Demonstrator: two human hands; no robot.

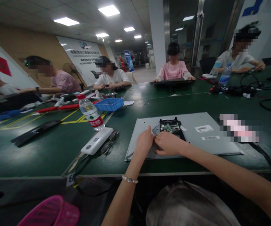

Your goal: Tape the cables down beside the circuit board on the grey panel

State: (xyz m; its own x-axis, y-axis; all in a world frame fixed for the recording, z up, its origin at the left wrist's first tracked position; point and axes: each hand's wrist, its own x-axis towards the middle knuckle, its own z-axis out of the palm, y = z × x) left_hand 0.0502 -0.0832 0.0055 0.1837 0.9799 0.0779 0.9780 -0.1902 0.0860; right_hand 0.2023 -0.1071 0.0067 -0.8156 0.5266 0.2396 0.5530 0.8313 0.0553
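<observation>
A flat grey metal panel [196,121] lies on the green table, with two white labels on its right part. Near its middle sits a black frame holding a green circuit board [170,126]. Thin grey wires [157,129] run from the board's left side to my fingers. My left hand [146,138] is closed at these wires, its fingertips pinched together. My right hand [168,143] meets it from the right, fingers curled and closed just below the board. What lies between the fingertips of my right hand is too small to make out.
Left of the panel are a white power bank [97,141], glasses [109,142], a water bottle [90,113], a blue tray [109,104] and a black strip [36,131]. A blurred pink object [239,128] lies right. Several people sit around the table.
</observation>
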